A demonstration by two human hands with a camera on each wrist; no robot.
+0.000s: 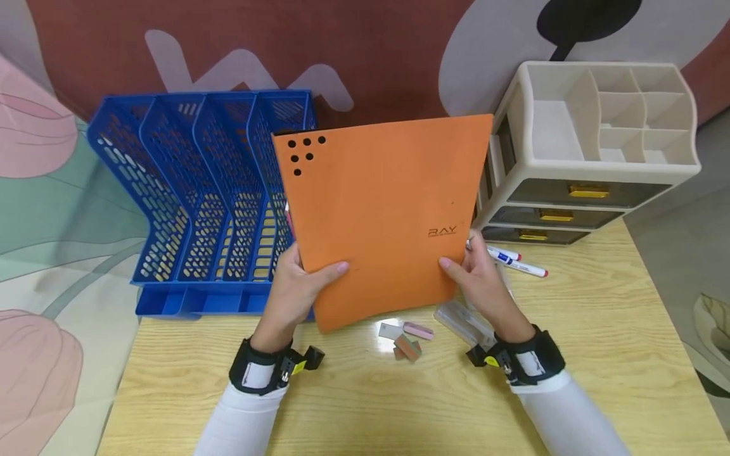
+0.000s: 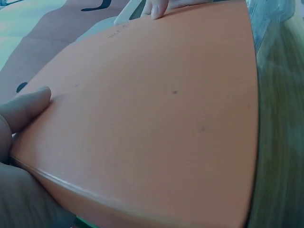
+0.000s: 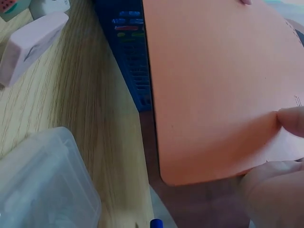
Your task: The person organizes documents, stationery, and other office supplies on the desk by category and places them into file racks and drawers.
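An orange folder (image 1: 384,202) with black dots in one corner and the print "RAY" is held up in front of me, tilted. My left hand (image 1: 291,294) grips its left edge, thumb across the front cover and fingers behind. On the opposite edge my right hand (image 1: 483,278) pinches it the same way, thumb just below the print. Both thumbs press on the orange cover (image 2: 156,118) in the left wrist view. The fingers behind the folder are mostly hidden. Its upper left part overlaps a blue file rack (image 1: 228,190) in the head view.
A cream drawer organizer (image 1: 610,152) stands at the back right. Markers (image 1: 521,263) lie before it. Near the folder's lower edge are a clear plastic box (image 1: 461,320), a pink eraser (image 1: 418,330), a pale grey block (image 1: 390,330) and brown-green blocks (image 1: 407,348). A painted wall rises behind.
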